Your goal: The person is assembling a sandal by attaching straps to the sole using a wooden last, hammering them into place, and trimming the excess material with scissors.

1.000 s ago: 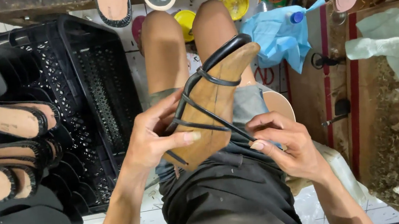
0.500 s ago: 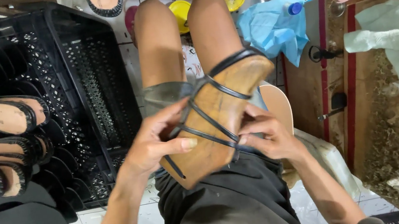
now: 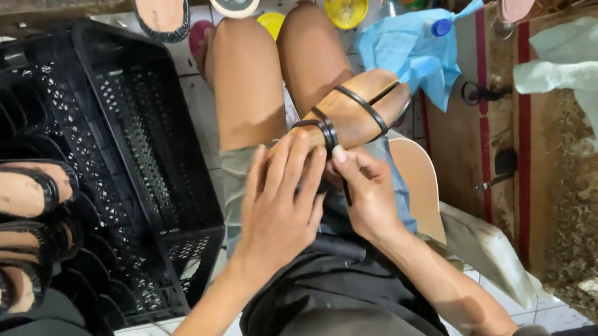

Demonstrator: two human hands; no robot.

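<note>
1. Your left hand (image 3: 280, 204) lies flat over the near end of the wooden shoe last (image 3: 353, 115), fingers spread and pressing down on it rather than curled around it. The last rests on your lap, its far end pointing away beyond your fingertips.
2. Your right hand (image 3: 369, 194) sits just beside the left, its thumb and forefinger pinched on a thin black strap (image 3: 331, 136) where that strap crosses the wood right at your fingertips.
3. Keep the pinch close to the wood so the strap stays flat and untwisted; to my eye, pulling from farther back would let it roll.
4. Hold the left palm's weight steady, since the last looks likely to rock on your thighs if that pressure eases.
5. A second strap loop (image 3: 371, 107) circles the last past your fingertips; keep the pinched strap parallel to it.
6. Both wrists bend downward, forearms converging from below; keep your elbows in.
7. The black crate (image 3: 156, 169) with finished sandals (image 3: 1, 187) stands well out beyond your left knuckles.
</note>
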